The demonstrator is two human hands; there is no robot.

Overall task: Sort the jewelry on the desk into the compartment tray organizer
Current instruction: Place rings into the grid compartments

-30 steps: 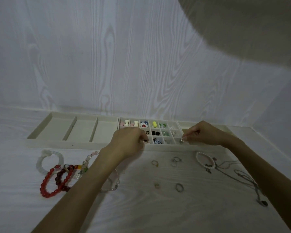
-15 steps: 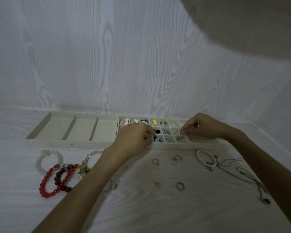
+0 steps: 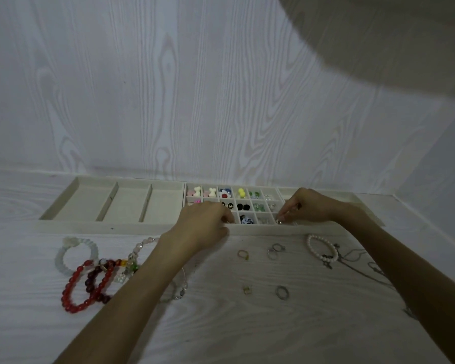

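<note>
We are working partway through the sort. The tray (image 3: 132, 227) is lying along the far edge of the tabletop (image 3: 221, 332), and its middle grid of small cells is already holding most of the little pieces: pale bows, a flower, a yellow bead, green and black studs, a blue-and-white bead. The three long compartments on the left are holding nothing, and the right section is mostly hidden behind our arm.

Our right hand (image 3: 307, 208) is pinching a small ring (image 3: 279, 221) with curled fingers and holding it over the near-right cell of the grid. Our left hand (image 3: 205, 222) is curling over the near-left cells; we cannot tell whether it is gripping anything.

Plenty is waiting near us: red bracelets (image 3: 90, 287) and a pale bracelet (image 3: 63, 258) at the left, four rings (image 3: 281, 292) in the middle, a pearl bracelet (image 3: 322, 248) and thin chains (image 3: 365, 271) at the right. We are judging the small items nearly done, the bracelets and chains not yet begun.
</note>
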